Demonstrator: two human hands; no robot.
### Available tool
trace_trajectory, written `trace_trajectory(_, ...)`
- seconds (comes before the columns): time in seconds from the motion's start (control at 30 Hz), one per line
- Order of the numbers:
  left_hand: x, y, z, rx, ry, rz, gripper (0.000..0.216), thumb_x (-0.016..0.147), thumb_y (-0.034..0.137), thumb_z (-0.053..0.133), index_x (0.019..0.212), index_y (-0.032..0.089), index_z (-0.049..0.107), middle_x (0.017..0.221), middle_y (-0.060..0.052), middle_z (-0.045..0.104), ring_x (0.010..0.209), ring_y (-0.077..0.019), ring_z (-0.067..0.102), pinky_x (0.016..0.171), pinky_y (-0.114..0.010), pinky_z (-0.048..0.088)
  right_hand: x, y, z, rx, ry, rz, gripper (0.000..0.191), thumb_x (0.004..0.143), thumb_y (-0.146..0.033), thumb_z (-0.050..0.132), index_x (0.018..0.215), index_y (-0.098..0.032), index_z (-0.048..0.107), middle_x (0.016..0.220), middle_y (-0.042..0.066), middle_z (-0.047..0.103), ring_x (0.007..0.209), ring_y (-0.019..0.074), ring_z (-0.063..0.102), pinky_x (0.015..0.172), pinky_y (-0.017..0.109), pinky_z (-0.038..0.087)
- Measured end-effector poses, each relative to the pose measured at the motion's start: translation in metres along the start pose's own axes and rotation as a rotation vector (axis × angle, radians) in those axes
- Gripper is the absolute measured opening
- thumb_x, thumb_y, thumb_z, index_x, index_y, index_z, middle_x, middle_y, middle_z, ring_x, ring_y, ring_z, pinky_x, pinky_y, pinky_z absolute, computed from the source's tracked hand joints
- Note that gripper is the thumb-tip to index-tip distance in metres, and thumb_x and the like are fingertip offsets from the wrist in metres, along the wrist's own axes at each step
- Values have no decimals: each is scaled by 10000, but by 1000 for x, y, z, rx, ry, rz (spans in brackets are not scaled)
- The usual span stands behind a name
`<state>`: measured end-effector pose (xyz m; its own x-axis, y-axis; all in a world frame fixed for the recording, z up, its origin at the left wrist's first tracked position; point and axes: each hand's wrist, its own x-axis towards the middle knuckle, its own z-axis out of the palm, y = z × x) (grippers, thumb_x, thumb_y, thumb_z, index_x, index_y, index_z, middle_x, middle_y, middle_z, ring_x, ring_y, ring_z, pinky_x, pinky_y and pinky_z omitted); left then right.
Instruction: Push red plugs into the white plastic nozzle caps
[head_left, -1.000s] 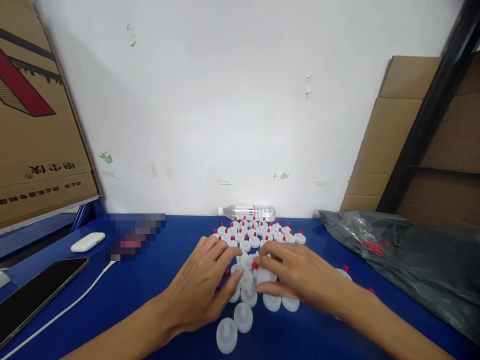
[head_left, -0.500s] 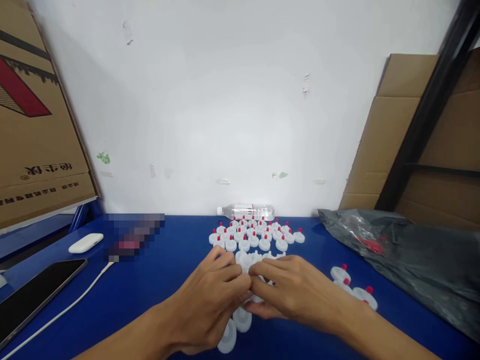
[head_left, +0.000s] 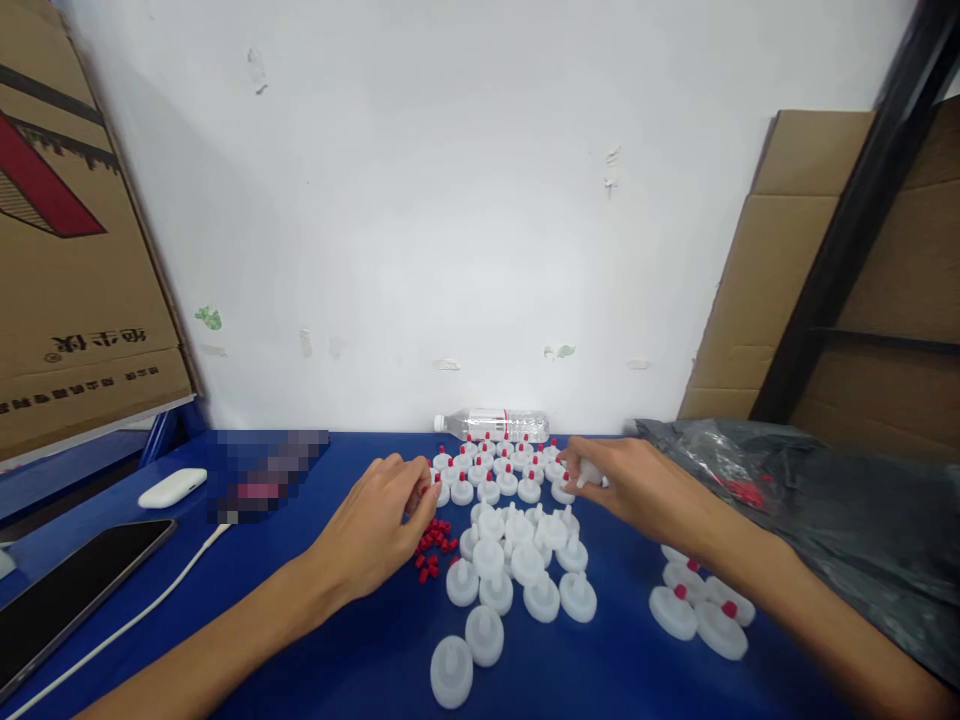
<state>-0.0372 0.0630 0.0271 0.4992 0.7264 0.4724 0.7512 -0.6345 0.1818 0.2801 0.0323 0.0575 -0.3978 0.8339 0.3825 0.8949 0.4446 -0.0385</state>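
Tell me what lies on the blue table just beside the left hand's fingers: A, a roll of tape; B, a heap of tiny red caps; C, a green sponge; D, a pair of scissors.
B: a heap of tiny red caps lies on the blue table right by the fingertips of the left hand, next to the white plastic lids.

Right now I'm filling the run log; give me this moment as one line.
left hand: fingers at loose red tips | right hand: pinching a white cap by capped rows | untipped caps between hands | blue table
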Motion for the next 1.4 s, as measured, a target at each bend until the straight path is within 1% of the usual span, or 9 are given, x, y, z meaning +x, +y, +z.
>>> trace_trajectory(0.2,-1,1,5,10,-74,25,179,989,241,447,868,193,570,837,-37,616,816,-223,534,753,-366,412,5,16,6,113,-43,126,107,829,-284,713,844,-225,625,845,10,702,718,187,630,635,278,419)
trace_trajectory(0.33,-1,-2,8,22,-66,53,171,977,200,459,894,189,608,866,-44,632,854,-226,552,776,-363,429,3,15,5,278,-111,124,229,940,-414,604,942,-206,701,1008,60,705,667,161,653,676,304,482)
trace_trajectory(0.43,0,-3,10,28,-64,48,166,968,183,470,922,190,630,899,-51,644,876,-233,568,780,-362,442,1,14,5,195,-81,71,283,967,-444,563,914,-227,736,1074,67,668,715,173,657,695,318,486)
trace_trajectory(0.63,0,-5,11,11,-84,27,188,948,136,481,973,197,657,974,-63,668,936,-240,602,817,-366,466,-3,12,2,-15,-64,88,312,964,-438,560,816,-236,746,907,55,647,651,170,619,575,289,396)
trace_trajectory(0.83,-1,-5,10,-1,-102,8,192,948,153,491,966,204,675,968,-65,676,938,-250,613,817,-373,473,-4,3,-2,-56,-213,76,369,940,-420,579,638,-225,666,581,13,599,513,162,527,487,288,234)
trace_trajectory(1.0,-1,-3,10,-6,-91,15,177,947,159,497,949,208,667,942,-59,676,918,-250,613,787,-360,467,-2,4,-11,-35,-147,132,399,939,-481,562,657,-230,689,592,15,623,491,154,502,501,291,282)
trace_trajectory(1.13,0,-3,11,0,-98,8,175,947,159,495,946,212,662,943,-58,676,926,-256,609,783,-362,462,0,-4,-17,212,-87,42,324,923,-494,612,785,-242,761,723,15,706,599,152,585,560,278,390)
trace_trajectory(1.23,0,-4,12,1,-98,4,172,949,163,496,949,210,662,940,-59,675,928,-256,609,794,-365,462,-1,-14,-17,377,-119,-27,264,889,-490,674,824,-258,782,750,-2,722,631,137,599,574,254,418)
trace_trajectory(1.4,-1,-4,13,-7,-90,18,181,951,151,489,956,211,659,943,-53,672,921,-243,610,798,-356,465,-4,-26,-11,402,-211,-70,185,879,-429,712,861,-264,792,737,-9,723,635,134,615,576,251,418)
